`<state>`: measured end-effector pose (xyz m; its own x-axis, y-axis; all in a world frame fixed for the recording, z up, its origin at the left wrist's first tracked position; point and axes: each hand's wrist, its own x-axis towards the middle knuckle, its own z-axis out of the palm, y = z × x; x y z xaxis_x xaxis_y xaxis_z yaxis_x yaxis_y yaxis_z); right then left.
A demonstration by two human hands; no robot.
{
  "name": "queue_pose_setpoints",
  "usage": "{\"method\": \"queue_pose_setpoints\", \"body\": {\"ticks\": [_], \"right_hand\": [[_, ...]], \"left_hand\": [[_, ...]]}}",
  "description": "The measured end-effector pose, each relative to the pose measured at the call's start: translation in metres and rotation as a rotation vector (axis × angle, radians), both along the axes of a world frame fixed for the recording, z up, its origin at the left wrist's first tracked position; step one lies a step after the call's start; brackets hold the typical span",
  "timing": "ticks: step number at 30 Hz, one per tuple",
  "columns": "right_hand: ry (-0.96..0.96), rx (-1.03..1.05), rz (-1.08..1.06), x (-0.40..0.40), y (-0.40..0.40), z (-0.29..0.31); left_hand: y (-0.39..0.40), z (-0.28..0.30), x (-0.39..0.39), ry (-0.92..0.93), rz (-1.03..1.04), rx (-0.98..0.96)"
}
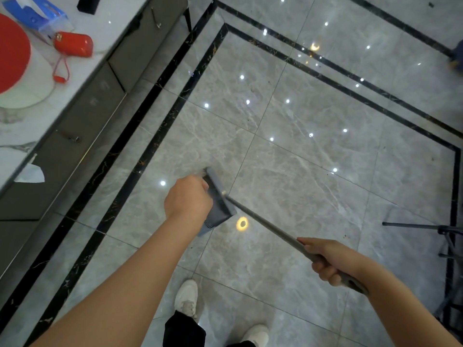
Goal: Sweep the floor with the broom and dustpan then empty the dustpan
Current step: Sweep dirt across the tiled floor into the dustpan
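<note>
Broom (pixel 220 196) head is sitting low over the floor (pixel 313 146), its grey handle running back to the right hand (pixel 325 261), whose fingers are curling around the shaft near its end. The left hand (pixel 188 199) is closing around something at the broom head, probably the dustpan's handle; the dustpan (pixel 208 227) is showing only as a toothed edge below that hand. No writing is reading clearly anywhere, not even on the blue box (pixel 35 16) lying on the counter (pixel 30 136).

Both bare arms reach forward and down; left hand (pixel 186 196) curled, knuckles up; right hand (pixel 328 259) fisted, index finger extended
</note>
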<state>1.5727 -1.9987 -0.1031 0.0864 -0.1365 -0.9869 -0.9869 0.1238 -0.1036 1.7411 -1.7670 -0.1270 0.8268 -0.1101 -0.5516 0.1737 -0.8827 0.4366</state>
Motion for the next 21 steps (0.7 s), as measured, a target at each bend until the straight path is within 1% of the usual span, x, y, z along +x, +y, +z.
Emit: {"method": "queue_pose_setpoints", "body": {"ticks": [4, 7, 9, 12, 14, 17, 21], "right_hand": [[-0.056, -0.144, -0.020, 0.001, 0.005, -0.004], [-0.087, -0.182, -0.067, 0.008, 0.020, -0.023], [-0.075, -0.128, -0.098, 0.013, 0.032, -0.035], [-0.047, 0.011, -0.102, 0.016, 0.046, -0.041], [-0.049, 0.069, -0.073, 0.017, 0.046, -0.034], [-0.048, 0.104, -0.120, 0.015, 0.035, -0.018], [-0.101, -0.087, -0.011, 0.011, 0.029, -0.009]], "left_hand": [[0.000, 0.000, -0.001, 0.010, 0.005, -0.011], [0.000, -0.001, -0.001, 0.014, 0.006, -0.008], [0.000, 0.000, 0.000, 0.009, 0.001, 0.000], [0.000, 0.002, 0.001, 0.008, -0.003, 0.004], [0.000, 0.003, 0.001, 0.014, -0.006, 0.015], [0.001, 0.002, 0.001, 0.011, -0.008, 0.012], [0.003, 0.003, -0.001, 0.017, -0.023, 0.004]]}}
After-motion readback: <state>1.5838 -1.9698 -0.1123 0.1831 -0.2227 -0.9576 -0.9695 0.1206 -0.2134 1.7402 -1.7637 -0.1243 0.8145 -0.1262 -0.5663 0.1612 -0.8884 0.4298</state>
